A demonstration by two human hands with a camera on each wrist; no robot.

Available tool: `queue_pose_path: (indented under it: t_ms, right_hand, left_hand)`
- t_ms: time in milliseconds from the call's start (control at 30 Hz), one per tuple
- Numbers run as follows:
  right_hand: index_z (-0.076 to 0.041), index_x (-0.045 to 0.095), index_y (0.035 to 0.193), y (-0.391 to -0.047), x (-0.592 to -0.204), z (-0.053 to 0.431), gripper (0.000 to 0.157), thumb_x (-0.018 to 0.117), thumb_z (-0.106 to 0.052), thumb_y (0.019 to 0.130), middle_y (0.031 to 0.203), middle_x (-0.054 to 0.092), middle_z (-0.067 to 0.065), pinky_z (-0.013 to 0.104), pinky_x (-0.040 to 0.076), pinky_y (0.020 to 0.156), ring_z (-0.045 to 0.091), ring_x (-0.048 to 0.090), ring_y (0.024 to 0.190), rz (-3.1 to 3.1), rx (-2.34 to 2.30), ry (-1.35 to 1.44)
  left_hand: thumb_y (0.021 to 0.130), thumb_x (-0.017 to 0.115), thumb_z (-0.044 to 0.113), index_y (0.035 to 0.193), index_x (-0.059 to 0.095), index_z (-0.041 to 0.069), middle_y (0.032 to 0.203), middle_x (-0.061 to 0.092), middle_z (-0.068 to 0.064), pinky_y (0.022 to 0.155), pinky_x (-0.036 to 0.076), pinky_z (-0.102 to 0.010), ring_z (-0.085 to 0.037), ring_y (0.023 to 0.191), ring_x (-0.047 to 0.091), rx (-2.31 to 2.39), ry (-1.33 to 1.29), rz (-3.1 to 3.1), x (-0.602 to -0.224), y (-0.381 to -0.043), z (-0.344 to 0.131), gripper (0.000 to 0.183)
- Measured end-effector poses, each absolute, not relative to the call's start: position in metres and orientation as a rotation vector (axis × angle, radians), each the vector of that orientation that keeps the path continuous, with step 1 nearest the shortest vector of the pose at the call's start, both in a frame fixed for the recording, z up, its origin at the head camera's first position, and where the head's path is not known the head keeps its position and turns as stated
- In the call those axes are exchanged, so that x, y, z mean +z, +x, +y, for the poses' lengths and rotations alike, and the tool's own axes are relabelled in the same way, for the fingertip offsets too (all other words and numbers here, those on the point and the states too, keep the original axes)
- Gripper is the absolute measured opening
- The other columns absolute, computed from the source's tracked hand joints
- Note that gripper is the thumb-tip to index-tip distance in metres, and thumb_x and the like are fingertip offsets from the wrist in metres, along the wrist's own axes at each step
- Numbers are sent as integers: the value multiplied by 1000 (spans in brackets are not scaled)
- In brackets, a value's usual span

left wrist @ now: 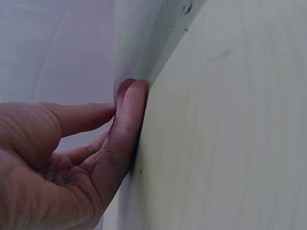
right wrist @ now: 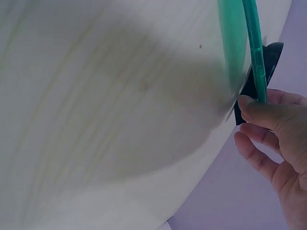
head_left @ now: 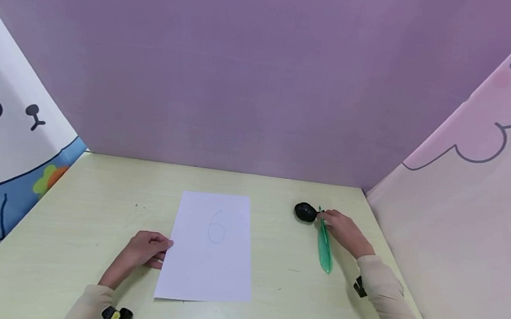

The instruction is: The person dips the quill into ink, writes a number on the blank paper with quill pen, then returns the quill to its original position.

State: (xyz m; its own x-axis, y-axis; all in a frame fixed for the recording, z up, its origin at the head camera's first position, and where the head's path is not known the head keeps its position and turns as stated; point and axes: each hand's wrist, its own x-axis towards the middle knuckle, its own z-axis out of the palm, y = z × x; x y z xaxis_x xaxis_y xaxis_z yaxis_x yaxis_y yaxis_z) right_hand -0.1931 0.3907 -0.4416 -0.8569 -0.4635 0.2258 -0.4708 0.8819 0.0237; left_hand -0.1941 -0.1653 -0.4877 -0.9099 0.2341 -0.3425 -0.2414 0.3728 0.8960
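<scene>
A white sheet of paper (head_left: 203, 270) with a "6" drawn in thin line lies on the table. At its left edge my left hand (head_left: 147, 248) pinches the sheet; in the left wrist view, the thumb is on one face and the fingers (left wrist: 129, 120) lie behind the edge. On the right, my right hand (head_left: 344, 231) holds a green feather-shaped pen (head_left: 325, 250) between thumb and fingers, its broad end toward me. A black rounded object (head_left: 305, 212) with a narrow neck sits beside the fingertips; whether the fingers also grip it is hidden.
The pale wooden table (head_left: 113, 193) bears a few small dark marks. A purple panel (head_left: 235, 78) stands along the back. Printed cartoon panels stand at the left (head_left: 16, 160) and right (head_left: 471, 221).
</scene>
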Motion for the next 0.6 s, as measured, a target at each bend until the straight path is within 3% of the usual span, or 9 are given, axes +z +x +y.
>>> queue_pose_path:
  t_ms: [600]
  right_hand:
    - [-4,72,113,-193,-452,388,32,75,14,87,100,71,11,35,62,68,25,68,89,-2799,79,731]
  left_hand:
    - [103,64,11,110,68,-13,81,71,-9,64,67,-34,-17,71,72,1563,20,2224,-487,-193,-171,26]
